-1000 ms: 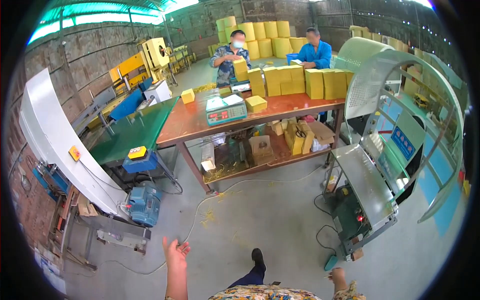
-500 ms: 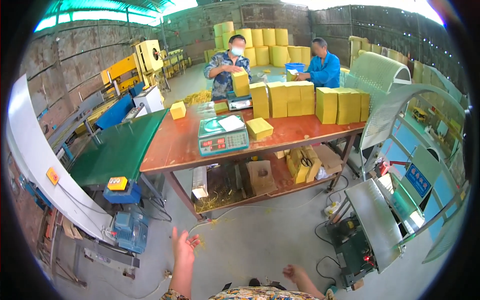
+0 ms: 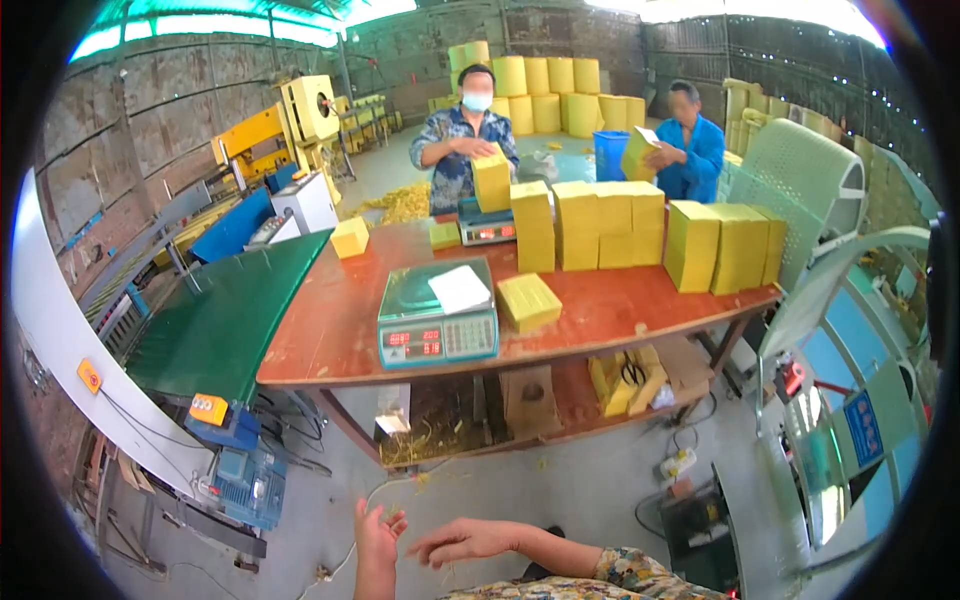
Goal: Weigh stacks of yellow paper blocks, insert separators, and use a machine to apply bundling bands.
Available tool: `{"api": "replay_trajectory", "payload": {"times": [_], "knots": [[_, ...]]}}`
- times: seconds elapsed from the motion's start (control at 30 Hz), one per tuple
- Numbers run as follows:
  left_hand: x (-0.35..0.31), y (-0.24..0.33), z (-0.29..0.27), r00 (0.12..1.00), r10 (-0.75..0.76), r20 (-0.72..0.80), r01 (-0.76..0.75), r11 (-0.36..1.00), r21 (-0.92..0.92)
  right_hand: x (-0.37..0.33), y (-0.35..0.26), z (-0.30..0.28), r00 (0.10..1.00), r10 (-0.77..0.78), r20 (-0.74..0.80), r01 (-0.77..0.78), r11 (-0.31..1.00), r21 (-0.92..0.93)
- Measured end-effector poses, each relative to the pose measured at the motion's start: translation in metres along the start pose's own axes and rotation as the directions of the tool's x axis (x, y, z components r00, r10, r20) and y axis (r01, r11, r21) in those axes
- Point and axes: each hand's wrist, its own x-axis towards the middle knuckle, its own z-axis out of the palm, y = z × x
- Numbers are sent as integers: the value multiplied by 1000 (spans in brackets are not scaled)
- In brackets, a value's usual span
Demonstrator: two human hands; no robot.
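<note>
A: Hands? 
B: Left hand (image 3: pixel 376 535) low at the bottom edge of view, fingers loose and spread, gripping nothing. Right hand (image 3: pixel 465 540) just beside it, fingers slack and extended toward the left, also bare. Both over the concrete floor (image 3: pixel 560 480), well short of the wooden table (image 3: pixel 340 330).

A: Nearest things on the table? 
B: Digital scale (image 3: pixel 438 325) at the near edge, white sheet (image 3: pixel 459 288) lying on its pan. Flat yellow block (image 3: pixel 529 301) just right of the scale.

A: Surroundings, obstructions? 
B: Stacked yellow blocks (image 3: pixel 640 225) along the far and right edges. Two people behind the far edge, each holding a yellow block. Green conveyor belt (image 3: pixel 225 320) abutting the left edge. Clutter on the shelf under the table; blue motor (image 3: pixel 245 485) on the floor, left.
</note>
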Motion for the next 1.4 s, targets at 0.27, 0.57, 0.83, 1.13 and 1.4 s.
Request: {"api": "replay_trajectory", "payload": {"times": [0.27,0.57,0.83,1.13,1.4], "knots": [[29,-40,85,992,-23,-128,16,998,-56,-183,196,-166,474,373,-798,-488,865,115],[79,-77,179,988,-147,-35,149,988,34,-176,161,-209,599,481,-640,-432,867,247],[119,-100,258,885,-373,279,309,919,247,-143,115,-233,713,370,-596,-254,928,273],[162,-94,324,648,-607,460,68,648,759,-111,82,-292,482,308,-820,-99,949,298],[216,-96,373,473,-611,634,-286,574,767,-83,36,-329,316,84,-945,-74,995,64]]}}
